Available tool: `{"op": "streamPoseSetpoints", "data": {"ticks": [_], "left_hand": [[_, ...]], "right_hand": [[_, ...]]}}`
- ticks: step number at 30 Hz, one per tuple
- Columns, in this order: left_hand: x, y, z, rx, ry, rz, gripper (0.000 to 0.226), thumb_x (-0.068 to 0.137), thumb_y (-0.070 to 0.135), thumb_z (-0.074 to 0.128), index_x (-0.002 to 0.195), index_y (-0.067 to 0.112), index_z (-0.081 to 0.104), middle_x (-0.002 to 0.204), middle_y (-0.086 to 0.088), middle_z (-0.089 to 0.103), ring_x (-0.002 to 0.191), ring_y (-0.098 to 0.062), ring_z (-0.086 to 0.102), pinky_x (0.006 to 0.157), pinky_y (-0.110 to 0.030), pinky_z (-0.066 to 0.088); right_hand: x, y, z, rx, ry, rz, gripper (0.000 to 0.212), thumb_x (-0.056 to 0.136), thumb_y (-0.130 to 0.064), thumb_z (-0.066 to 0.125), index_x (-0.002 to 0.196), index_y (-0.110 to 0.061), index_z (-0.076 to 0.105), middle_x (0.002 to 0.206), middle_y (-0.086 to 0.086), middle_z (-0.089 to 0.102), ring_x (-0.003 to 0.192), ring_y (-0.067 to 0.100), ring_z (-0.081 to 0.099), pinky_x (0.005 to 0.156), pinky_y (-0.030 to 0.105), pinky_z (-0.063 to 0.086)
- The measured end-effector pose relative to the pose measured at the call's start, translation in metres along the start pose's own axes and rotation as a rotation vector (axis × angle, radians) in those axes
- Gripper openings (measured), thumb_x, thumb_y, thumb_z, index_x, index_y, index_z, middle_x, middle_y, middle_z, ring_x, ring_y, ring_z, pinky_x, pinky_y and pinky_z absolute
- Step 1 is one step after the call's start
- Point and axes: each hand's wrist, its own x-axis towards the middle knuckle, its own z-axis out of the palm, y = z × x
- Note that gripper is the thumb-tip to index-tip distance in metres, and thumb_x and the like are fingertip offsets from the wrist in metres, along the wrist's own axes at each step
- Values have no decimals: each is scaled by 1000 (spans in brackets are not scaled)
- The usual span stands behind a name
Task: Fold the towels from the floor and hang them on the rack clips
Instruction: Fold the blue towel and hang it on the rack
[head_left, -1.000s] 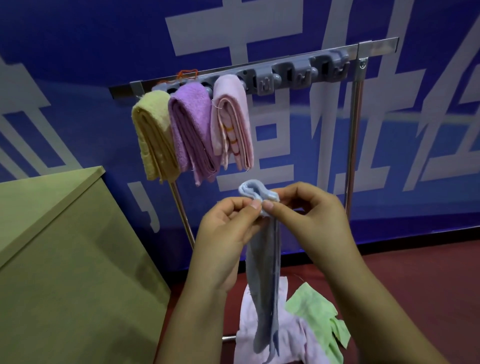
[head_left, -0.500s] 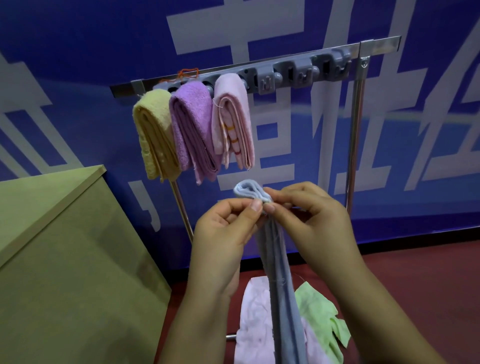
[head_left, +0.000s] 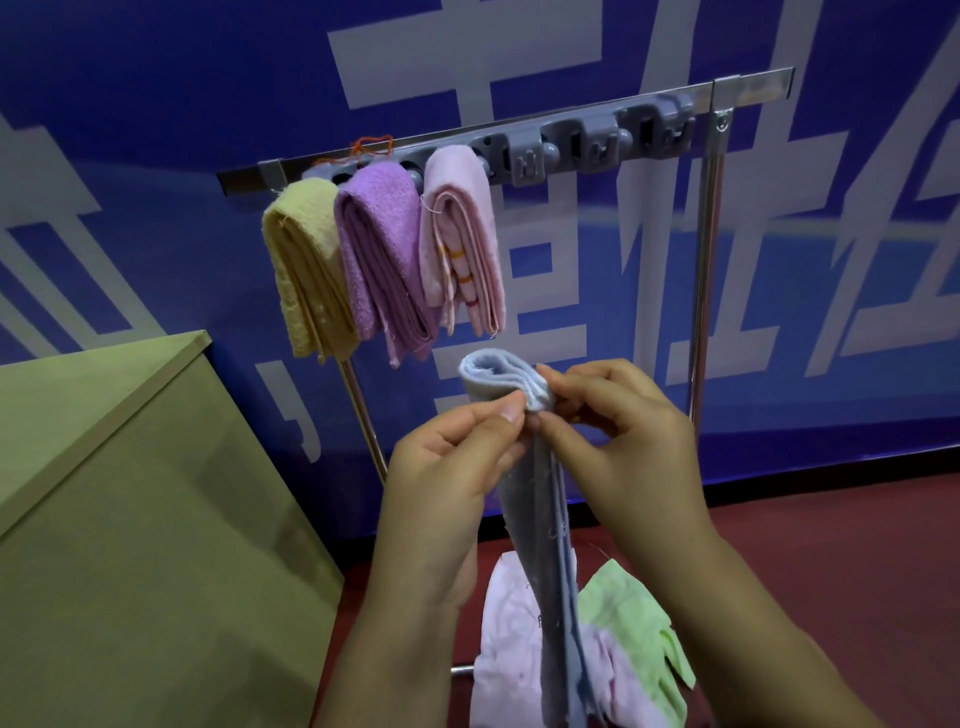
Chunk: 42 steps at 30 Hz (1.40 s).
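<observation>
Raised before the rack, left hand (head_left: 447, 467) and right hand (head_left: 623, 436) both pinch the blue towel's (head_left: 540, 519) folded top

Blue towel (head_left: 540, 519): lower end cut off at 6 o'clock edge.
Pink floor towel (head_left: 506, 644): partly hidden behind blue towel.
Rack clips (head_left: 332, 174), 10 o'clock: covered by hung towels.

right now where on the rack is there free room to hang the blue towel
Three grey clips stand empty right of the pink towel. The rack's left end is crowded: yellow towel, purple towel and pink hang touching. Both hands pinch the blue towel.
</observation>
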Motion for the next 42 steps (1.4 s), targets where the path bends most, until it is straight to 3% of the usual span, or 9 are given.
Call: {"op": "streamPoseSetpoints", "data": {"ticks": [5,8,11,14,19,25,32,37,42], "left_hand": [[1,6,-8,88,-121,43,21,71,22,65,88,18,77,94,-4,75,96,-14,70,84,-27,56],[5,-5,-21,406,35,242,6,73,28,75,78,27,72,83,4,72,82,-11,68,74,-25,54],[14,-12,-37,548,146,306,46,57,48,81,94,34,58,102,7,63,95,-8,60,80,-29,49],[21,-7,-43,435,-115,189,75,55,42,87,121,30,54,126,5,59,116,-14,58,91,-34,50],[27,22,-32,392,-181,296,20,62,11,72,81,16,69,73,11,71,73,1,65,66,-13,49],[28,39,-28,330,-212,327,22,66,9,67,86,15,75,78,8,75,78,-3,68,68,-13,50],[36,31,-36,194,-188,77,19,62,9,67,76,18,78,76,1,74,73,-9,69,60,-19,53],[42,48,-43,579,-263,263,21,74,8,72,91,20,69,90,8,73,89,-2,65,74,-15,49],[37,71,-32,1037,-456,411,60,68,42,81,121,34,55,118,18,62,113,6,55,96,-20,45]], "right_hand": [[8,-1,-12,148,-128,126,22,84,-9,67,102,-22,69,97,-3,66,90,6,62,78,13,49],[13,-3,-19,291,-211,237,20,86,-10,63,103,-20,69,101,-1,68,96,7,64,82,16,50],[15,-7,-26,428,-249,299,20,83,-14,62,100,-21,69,101,1,70,98,9,66,80,17,51],[21,-8,-31,520,-327,359,25,77,-18,61,101,-13,69,102,6,71,100,13,66,80,17,51],[25,-7,-35,561,-417,408,20,79,-12,59,97,-11,68,90,-3,74,90,7,68,77,16,51],[33,-12,-40,645,-354,392,22,74,-14,60,94,-10,67,85,0,75,84,11,69,76,24,56],[31,-11,-35,652,-374,473,22,74,-12,61,95,-10,67,83,0,75,81,11,70,72,21,56],[32,-16,-29,557,-367,443,18,84,1,60,98,-8,67,91,7,75,85,15,71,77,26,58],[31,-23,-28,525,-383,417,18,84,-1,61,100,-6,67,91,7,75,86,14,72,76,21,57]]}}
